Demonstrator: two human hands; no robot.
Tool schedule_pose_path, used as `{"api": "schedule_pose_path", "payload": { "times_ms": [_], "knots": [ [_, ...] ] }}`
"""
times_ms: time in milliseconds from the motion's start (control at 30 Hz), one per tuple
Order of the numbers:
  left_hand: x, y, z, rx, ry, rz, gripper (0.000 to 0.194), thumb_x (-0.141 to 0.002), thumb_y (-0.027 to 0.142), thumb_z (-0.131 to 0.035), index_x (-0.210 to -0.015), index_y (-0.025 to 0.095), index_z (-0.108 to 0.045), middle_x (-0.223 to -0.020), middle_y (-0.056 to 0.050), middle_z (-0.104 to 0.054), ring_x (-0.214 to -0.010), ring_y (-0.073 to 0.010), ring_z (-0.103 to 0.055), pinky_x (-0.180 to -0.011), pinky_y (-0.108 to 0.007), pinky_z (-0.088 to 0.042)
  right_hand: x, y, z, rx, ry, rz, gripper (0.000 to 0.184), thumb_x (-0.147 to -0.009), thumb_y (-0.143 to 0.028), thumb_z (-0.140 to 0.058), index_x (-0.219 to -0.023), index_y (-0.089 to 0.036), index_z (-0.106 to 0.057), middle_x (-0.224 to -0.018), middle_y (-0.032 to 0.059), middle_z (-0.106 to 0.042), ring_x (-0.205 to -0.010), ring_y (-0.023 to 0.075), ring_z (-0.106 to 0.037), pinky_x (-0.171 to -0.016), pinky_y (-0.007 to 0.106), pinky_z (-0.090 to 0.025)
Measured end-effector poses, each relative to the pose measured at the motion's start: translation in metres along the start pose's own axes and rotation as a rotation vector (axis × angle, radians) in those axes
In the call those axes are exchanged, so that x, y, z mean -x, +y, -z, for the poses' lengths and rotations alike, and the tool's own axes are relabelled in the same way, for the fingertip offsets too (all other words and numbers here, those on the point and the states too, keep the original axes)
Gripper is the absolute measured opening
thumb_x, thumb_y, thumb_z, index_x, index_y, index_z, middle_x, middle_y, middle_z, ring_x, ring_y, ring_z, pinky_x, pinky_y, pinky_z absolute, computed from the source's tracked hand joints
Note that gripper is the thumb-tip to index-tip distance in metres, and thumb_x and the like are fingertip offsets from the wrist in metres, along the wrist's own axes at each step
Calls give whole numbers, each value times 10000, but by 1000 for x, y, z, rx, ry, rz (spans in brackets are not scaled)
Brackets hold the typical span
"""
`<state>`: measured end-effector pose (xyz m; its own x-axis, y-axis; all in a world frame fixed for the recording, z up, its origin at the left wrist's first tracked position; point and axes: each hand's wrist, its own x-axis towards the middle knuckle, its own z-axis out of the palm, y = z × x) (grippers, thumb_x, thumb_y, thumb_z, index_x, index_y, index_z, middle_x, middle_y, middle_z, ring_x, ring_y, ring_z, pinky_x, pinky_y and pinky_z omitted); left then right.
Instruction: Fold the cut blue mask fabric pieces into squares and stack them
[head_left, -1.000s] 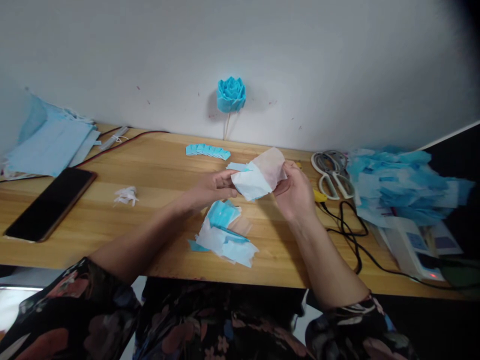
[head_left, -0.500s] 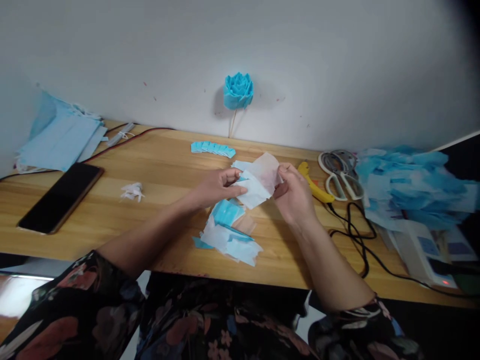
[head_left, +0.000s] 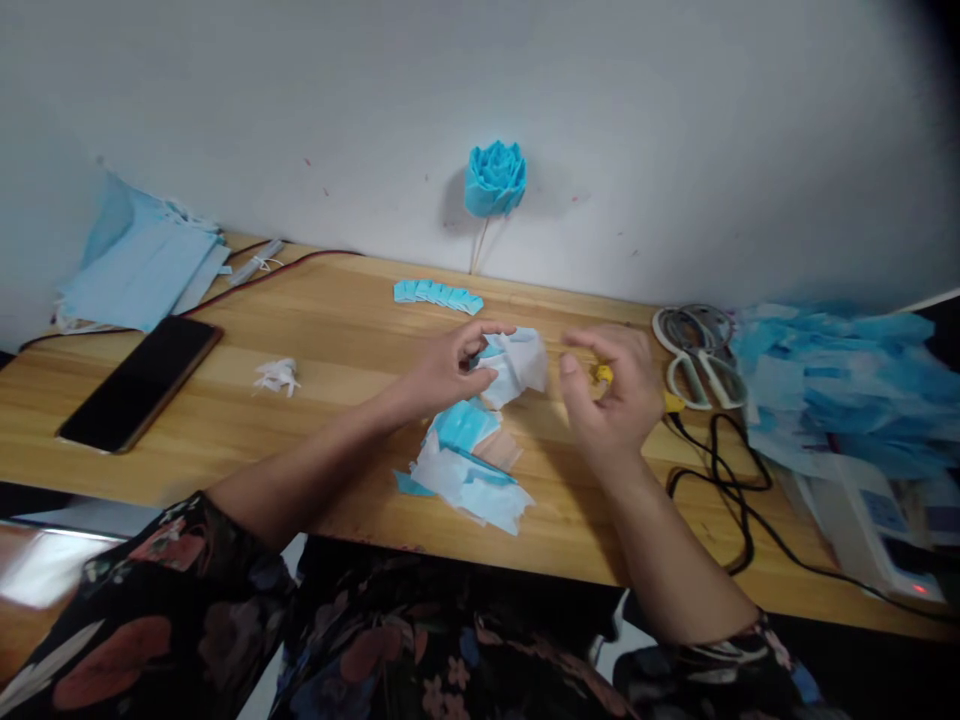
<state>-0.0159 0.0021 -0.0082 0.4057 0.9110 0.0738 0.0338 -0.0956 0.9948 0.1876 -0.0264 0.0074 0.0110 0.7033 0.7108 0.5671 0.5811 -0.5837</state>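
Observation:
My left hand point(head_left: 454, 368) is over the middle of the desk, its thumb and forefinger spread apart beside a few thin white and light-blue fabric pieces point(head_left: 529, 358). Whether the fingertips touch these pieces is hard to tell. My right hand point(head_left: 611, 390) is to the right of them, slightly blurred, with thumb and fingers curved apart and nothing between them. Part of a yellow corded tool point(head_left: 673, 402) shows behind it. Closer to me lies a loose pile of blue and white fabric scraps point(head_left: 472, 475).
Behind stand a blue fabric rose point(head_left: 495, 180) on a stick and a row of folded blue pieces point(head_left: 439, 296). Leftward are face masks point(head_left: 150, 265), a phone point(head_left: 141, 383) and white scraps point(head_left: 277, 376). Rightward are scissors point(head_left: 705, 378), black cable point(head_left: 724, 480) and blue scraps point(head_left: 847, 380).
My right hand has let go of the white sheet and moved right, in front of the yellow tool. My left hand's fingers have spread from the pieces. The view has shifted slightly.

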Motion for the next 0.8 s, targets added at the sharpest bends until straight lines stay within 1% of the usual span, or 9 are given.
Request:
{"api": "schedule_pose_path", "payload": {
  "times_ms": [67, 133, 233, 333, 400, 467, 633, 700, 800],
  "knots": [
    [2, 1, -1, -114, 12, -67, 575, -772, 154, -673, -1341, 195, -600, -850, 10, -627, -734, -112, -541, -649, -220, -428, 2, -4, 0, 69, -152, 176, 138, -887, -277, -675, -993, -344, -733, -959, 14, -769, -960, 262, -684, -931, 485, -493],
    [3, 1, -2, -203, 19, -125, 587, -786, 146, -643, -1369, 192, -584, -913, -6, -648, -741, -110, -529, -666, -224, -434, 4, -5, -2, 112, -267, 258, 170, -890, -252, -674, -1003, -365, -733, -962, -5, -771, -951, 257, -681, -915, 480, -487],
    [5, 3, -4, -245, -20, -173, 620, -786, 127, -619, -1399, 192, -560, -1184, -65, -685, -872, -132, -609, -786, -251, -495, 5, -2, -6, 182, -312, 264, 194, -912, -244, -656, -1050, -361, -727, -1031, -5, -766, -999, 262, -659, -912, 476, -467],
    [6, 3, -6, -242, -48, -195, 643, -774, 101, -600, -1405, 219, -560, -1421, -84, -619, -1179, -195, -630, -1013, -307, -491, 4, -1, -8, 229, -336, 214, 189, -916, -267, -659, -1067, -359, -725, -1120, 3, -741, -1086, 283, -625, -938, 483, -444],
    [6, 4, -7, -256, -48, -188, 659, -768, 84, -582, -1409, 236, -559, -1489, -74, -580, -1322, -215, -573, -1128, -341, -435, 4, -2, -7, 239, -366, 201, 187, -919, -272, -656, -1068, -361, -725, -1163, 6, -721, -1127, 290, -605, -962, 489, -432],
    [6, 4, -7, -276, -52, -182, 673, -770, 77, -570, -1424, 236, -546, -1511, -75, -566, -1362, -218, -553, -1159, -353, -415, 4, -2, -8, 251, -384, 211, 185, -924, -261, -646, -1064, -353, -726, -1178, 13, -708, -1144, 290, -591, -972, 486, -426],
    [7, 6, -7, -339, -44, -213, 645, -796, 90, -579, -1431, 197, -542, -1460, -111, -597, -1250, -216, -609, -1075, -331, -464, 6, -1, -9, 317, -380, 258, 138, -952, -250, -614, -1031, -296, -718, -1091, 39, -708, -1024, 253, -600, -903, 443, -436],
    [7, 5, -6, -378, -42, -209, 653, -802, 83, -575, -1443, 192, -528, -1324, -102, -664, -1077, -185, -646, -982, -314, -494, 7, 1, -10, 327, -368, 268, 116, -959, -241, -606, -988, -279, -712, -1032, 37, -706, -977, 237, -601, -879, 429, -436],
    [8, 3, -5, -425, -55, -222, 673, -817, 87, -566, -1476, 193, -486, -1071, -47, -687, -842, -129, -602, -844, -277, -500, 8, 2, -11, 333, -351, 279, 91, -952, -231, -619, -922, -265, -697, -992, 26, -700, -949, 223, -602, -860, 415, -434]
  ]
}}
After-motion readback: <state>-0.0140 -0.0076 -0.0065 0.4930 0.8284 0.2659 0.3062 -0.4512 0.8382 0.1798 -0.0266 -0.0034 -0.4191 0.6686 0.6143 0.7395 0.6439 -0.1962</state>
